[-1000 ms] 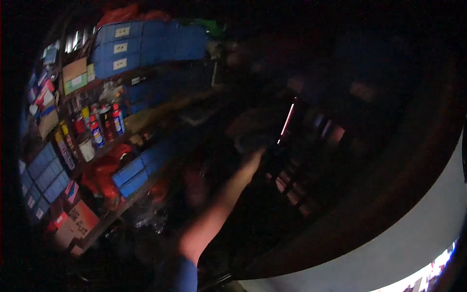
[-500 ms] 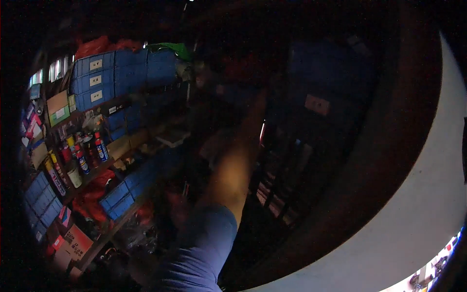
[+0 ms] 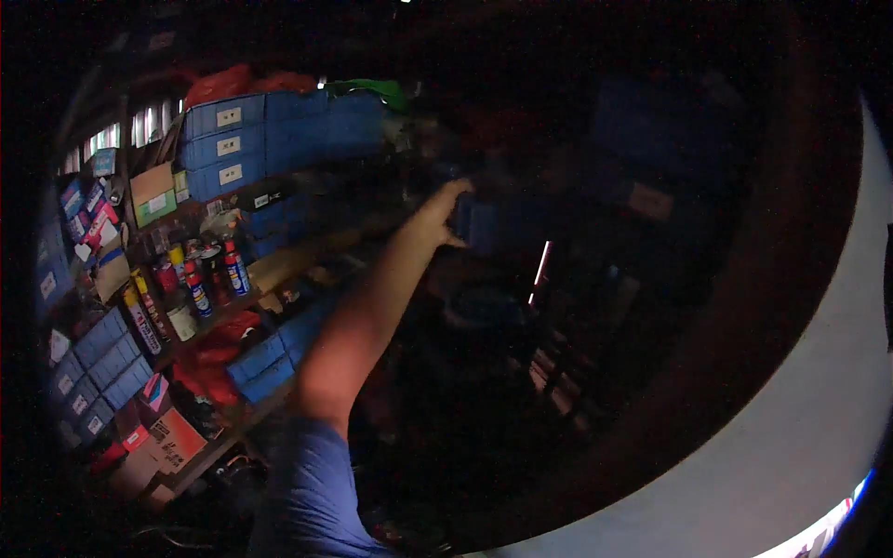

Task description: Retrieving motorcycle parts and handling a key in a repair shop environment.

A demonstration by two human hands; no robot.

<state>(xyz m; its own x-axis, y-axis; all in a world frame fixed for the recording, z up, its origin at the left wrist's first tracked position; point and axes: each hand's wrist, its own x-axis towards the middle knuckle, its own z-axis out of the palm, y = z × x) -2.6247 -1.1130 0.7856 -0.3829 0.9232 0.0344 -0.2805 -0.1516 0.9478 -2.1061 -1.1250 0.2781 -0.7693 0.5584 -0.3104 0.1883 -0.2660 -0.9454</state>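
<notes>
My left arm reaches in from the lower edge, in a blue short sleeve, toward the dark middle of the picture. At its end my left hand [image 3: 446, 212] has thumb and fingers spread around the near side of a small blue plastic bin [image 3: 480, 226]. Deep shadow hides the bin's far side and the fingertips, so how firmly the hand grips is hard to see. My right hand is out of the picture.
Shelves on the left carry stacked blue bins [image 3: 225, 146] with white labels, spray cans [image 3: 197, 288] and cartons [image 3: 153, 192]. Red bags [image 3: 219, 86] lie on top. An orange-brown carton [image 3: 175, 445] sits low at left. A pale curved panel [image 3: 744, 446] borders the right.
My left hand, lost in the dark before, now shows beside the blue bin. The arm has swung left in the picture, while the shelves have shifted right with the turning view.
</notes>
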